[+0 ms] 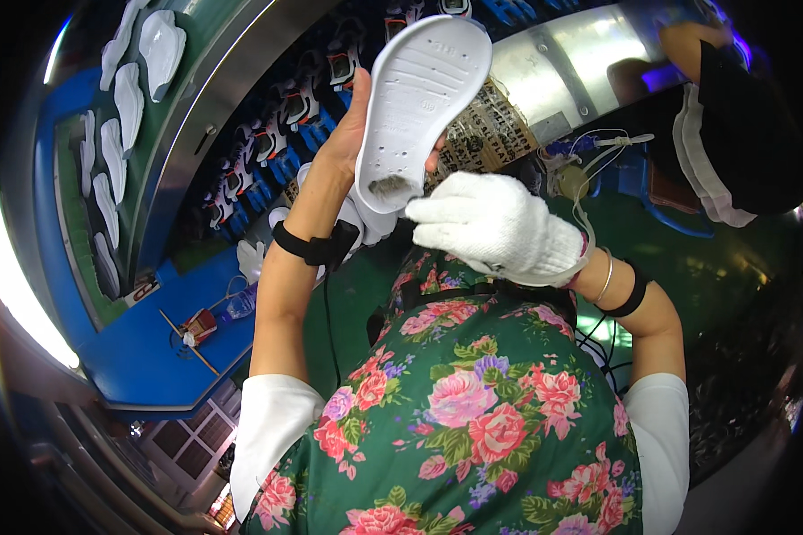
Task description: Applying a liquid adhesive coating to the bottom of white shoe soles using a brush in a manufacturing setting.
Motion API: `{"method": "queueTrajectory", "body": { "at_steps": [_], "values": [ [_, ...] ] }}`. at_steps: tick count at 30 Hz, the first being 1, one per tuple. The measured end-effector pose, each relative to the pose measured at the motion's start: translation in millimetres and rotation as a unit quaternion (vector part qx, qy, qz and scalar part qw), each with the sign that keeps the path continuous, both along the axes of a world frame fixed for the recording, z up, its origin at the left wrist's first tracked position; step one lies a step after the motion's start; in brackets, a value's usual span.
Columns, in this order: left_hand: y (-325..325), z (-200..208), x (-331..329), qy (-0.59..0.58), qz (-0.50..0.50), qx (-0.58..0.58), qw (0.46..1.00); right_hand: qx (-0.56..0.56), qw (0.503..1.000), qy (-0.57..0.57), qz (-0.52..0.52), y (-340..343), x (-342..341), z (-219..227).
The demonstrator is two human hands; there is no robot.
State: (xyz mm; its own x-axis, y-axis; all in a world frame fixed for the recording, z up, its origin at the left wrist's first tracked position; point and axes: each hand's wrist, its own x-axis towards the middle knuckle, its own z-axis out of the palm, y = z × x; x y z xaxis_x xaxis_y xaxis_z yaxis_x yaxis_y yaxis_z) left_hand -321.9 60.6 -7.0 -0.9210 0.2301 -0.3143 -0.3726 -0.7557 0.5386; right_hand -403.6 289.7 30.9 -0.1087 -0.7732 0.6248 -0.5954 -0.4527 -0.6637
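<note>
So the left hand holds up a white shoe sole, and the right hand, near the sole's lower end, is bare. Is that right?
Not quite: the right hand isn't bare; the head view shows it in a white knitted glove. The left hand does hold up a white shoe sole, with the right hand near its lower end.

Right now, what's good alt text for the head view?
A bare left hand holds up a white shoe sole, while the right hand, in a white knitted glove, is close to its lower end. Below is a green floral garment; at upper left, similar white pieces lie on a green surface.
</note>
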Motion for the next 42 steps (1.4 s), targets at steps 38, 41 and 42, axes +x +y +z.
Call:
{"method": "queueTrajectory", "body": {
  "at_steps": [38, 41, 42],
  "values": [
    [94, 19, -6, 0.046, 0.205, 0.371, 0.905, -0.074, 0.963, 0.007, -0.258, -12, -77, 55],
    [95, 11, 0, 0.070, 0.197, 0.322, 0.923, -0.058, 0.962, 0.071, -0.257, -12, -72, 61],
    [91, 4, 5, 0.014, 0.222, 0.295, 0.929, -0.065, 0.962, 0.082, -0.253, -14, -68, 60]
  ]
}}
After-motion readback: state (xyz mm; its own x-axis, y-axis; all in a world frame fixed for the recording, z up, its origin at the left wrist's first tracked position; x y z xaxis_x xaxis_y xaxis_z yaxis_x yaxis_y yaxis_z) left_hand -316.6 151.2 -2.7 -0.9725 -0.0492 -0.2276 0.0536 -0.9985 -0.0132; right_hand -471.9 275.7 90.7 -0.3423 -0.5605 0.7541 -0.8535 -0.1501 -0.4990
